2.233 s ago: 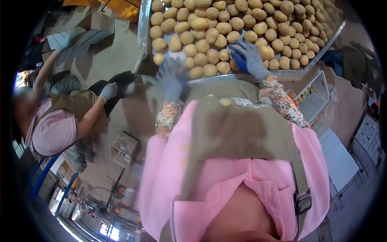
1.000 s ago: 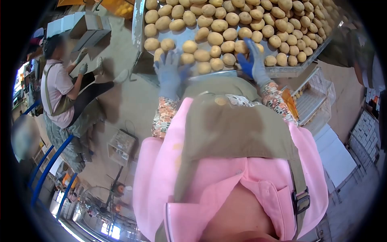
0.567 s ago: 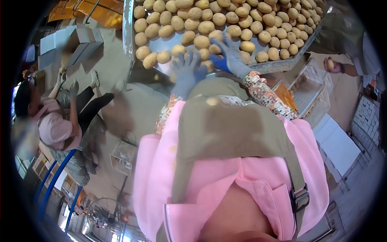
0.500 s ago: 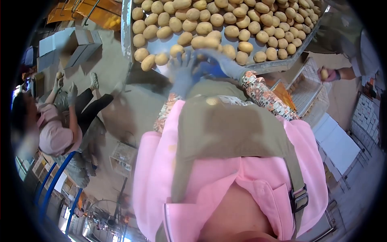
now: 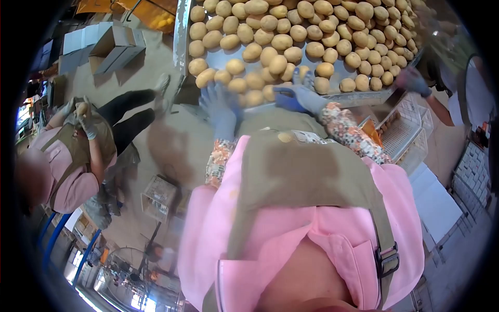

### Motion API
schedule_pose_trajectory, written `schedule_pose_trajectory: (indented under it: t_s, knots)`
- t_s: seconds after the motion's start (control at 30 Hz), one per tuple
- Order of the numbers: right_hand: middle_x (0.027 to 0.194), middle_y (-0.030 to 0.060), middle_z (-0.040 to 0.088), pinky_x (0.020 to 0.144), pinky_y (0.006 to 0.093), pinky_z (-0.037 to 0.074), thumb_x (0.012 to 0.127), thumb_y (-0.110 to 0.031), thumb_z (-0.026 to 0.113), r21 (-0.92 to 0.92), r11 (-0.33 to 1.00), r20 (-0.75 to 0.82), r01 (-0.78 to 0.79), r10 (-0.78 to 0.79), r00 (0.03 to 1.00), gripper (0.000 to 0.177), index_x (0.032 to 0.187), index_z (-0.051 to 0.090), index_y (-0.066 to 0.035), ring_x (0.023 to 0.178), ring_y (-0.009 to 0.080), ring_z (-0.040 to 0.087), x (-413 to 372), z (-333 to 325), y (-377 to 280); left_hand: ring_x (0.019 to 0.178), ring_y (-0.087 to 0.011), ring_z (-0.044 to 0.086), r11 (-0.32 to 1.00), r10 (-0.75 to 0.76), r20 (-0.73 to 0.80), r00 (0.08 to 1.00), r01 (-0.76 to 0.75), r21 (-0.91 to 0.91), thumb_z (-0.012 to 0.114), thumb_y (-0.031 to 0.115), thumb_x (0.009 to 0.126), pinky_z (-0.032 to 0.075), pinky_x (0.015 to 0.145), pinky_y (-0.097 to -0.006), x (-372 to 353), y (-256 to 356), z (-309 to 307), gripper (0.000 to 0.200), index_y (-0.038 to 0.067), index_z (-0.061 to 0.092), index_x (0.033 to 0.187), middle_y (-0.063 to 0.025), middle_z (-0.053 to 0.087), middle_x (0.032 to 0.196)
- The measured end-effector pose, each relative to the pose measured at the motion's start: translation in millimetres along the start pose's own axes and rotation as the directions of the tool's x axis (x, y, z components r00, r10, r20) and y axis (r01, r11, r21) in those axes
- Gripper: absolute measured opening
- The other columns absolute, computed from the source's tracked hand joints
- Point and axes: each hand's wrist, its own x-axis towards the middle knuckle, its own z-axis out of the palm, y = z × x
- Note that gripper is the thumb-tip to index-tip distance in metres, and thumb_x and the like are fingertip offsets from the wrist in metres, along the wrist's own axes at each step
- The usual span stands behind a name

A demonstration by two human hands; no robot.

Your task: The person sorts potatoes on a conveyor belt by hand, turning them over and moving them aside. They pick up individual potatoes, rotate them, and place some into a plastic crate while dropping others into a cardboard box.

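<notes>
Many potatoes (image 5: 282,41) lie across a metal-edged sorting table (image 5: 182,39). At its near edge my left hand (image 5: 221,108), in a grey-blue glove, is open with spread fingers, beside the nearest potatoes. My right hand (image 5: 307,96), gloved in grey and blue, is also open, its fingertips by potatoes at the table's front edge and its thumb pointing left. Between the two hands several loose potatoes (image 5: 254,97) lie close together, some blurred by motion. Neither hand is closed round a potato.
A co-worker on the left holds a potato (image 5: 82,108) in gloved hands. At right, another person's gloved hand (image 5: 413,81) is by the table corner. White plastic crates (image 5: 403,132) stand below it; an open cardboard box (image 5: 117,49) stands on the floor at left.
My hands have moved apart, and potatoes now lie between them at the near edge. The left co-worker's hands have come together; the right person's hand has moved up to the table corner.
</notes>
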Motion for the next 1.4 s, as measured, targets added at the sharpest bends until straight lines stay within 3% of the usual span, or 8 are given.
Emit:
schedule_pose_trajectory:
  t_s: [0.1,0.23,0.33,0.47,0.67,0.77,1.1,1.4]
  knots:
    - [0.137,0.0243,0.047,0.108,0.059,0.024,0.095,-0.038,0.046,0.801,0.597,0.367,-0.042,-0.434,0.823,0.036,0.127,0.059,-0.028,0.132,0.0391,0.038,29,-5,-29,0.135,-0.0383,0.032,0.959,0.033,0.012,0.999,-0.028,-0.283,0.056,0.042,0.09,0.021,0.11,-0.0558,42,24,2,0.055,0.015,0.048,0.136,-0.0117,0.042,0.144]
    - [0.143,0.0124,0.043,0.095,0.0321,0.046,0.094,-0.022,0.055,0.18,0.844,0.356,0.505,-0.535,0.766,0.044,0.137,0.048,-0.017,0.12,0.0245,0.052,39,-17,-54,0.135,-0.0381,0.033,0.987,-0.018,0.186,0.982,0.047,-0.157,0.054,0.047,0.09,0.024,0.108,-0.0566,45,23,16,0.057,0.02,0.046,0.139,-0.0108,0.04,0.146]
    - [0.123,0.0165,0.057,0.099,0.0363,0.041,0.097,-0.029,0.044,0.965,0.168,0.245,-0.202,-0.295,0.924,0.037,0.132,0.053,-0.024,0.112,0.03,0.055,42,-7,17,0.136,-0.0404,0.029,0.995,0.068,0.258,0.964,-0.083,0.048,0.056,0.049,0.088,0.022,0.109,-0.0581,20,10,-5,0.067,0.021,0.036,0.146,-0.0137,0.033,0.15]
    - [0.137,0.018,0.049,0.103,0.0384,0.04,0.09,-0.033,0.06,-0.599,0.799,-0.278,0.039,-0.253,0.927,0.051,0.137,0.049,-0.02,0.121,0.0316,0.051,4,-32,81,0.136,-0.0432,0.028,0.976,-0.112,0.144,0.983,0.136,-0.171,0.06,0.044,0.087,0.019,0.108,-0.063,-22,-22,13,0.07,0.016,0.036,0.145,-0.0226,0.032,0.148]
    - [0.114,0.0111,0.067,0.101,0.0361,0.039,0.091,-0.039,0.059,0.776,0.627,0.241,-0.069,-0.194,0.951,0.041,0.125,0.06,-0.017,0.11,0.0213,0.059,10,-10,26,0.13,-0.0444,0.036,0.998,-0.062,-0.107,0.992,0.06,-0.025,0.063,0.037,0.086,0.027,0.107,-0.0563,11,-20,-6,0.066,0.012,0.039,0.142,-0.0227,0.041,0.141]
    - [0.134,0.0113,0.052,0.109,0.0423,0.028,0.092,-0.028,0.057,-0.016,0.984,0.242,0.178,-0.169,0.956,0.035,0.125,0.058,-0.017,0.124,0.0302,0.047,9,-25,-48,0.118,-0.0405,0.049,0.916,0.025,-0.101,0.995,-0.064,-0.396,0.065,0.031,0.086,0.037,0.102,-0.0454,66,0,10,0.061,0.005,0.045,0.138,-0.024,0.045,0.136]
    - [0.121,0.0151,0.058,0.094,0.0401,0.045,0.089,-0.029,0.059,-0.048,0.981,-0.526,0.186,-0.183,0.831,0.042,0.127,0.054,-0.011,0.11,0.0331,0.057,15,-22,68,0.14,-0.0371,0.026,0.995,0.0,0.273,0.962,0.027,-0.093,0.049,0.048,0.092,0.022,0.109,-0.0569,13,-2,1,0.062,0.021,0.034,0.147,-0.0177,0.028,0.151]
    - [0.12,0.0112,0.062,0.092,0.0362,0.045,0.094,-0.04,0.049,0.139,0.986,0.256,-0.093,0.055,0.965,0.043,0.118,0.061,-0.006,0.106,0.0242,0.059,-23,-21,34,0.136,-0.0424,0.027,0.999,-0.004,0.067,0.998,0.006,-0.042,0.051,0.04,0.092,0.025,0.107,-0.0566,-1,-15,-12,0.059,0.014,0.038,0.144,-0.0191,0.032,0.149]
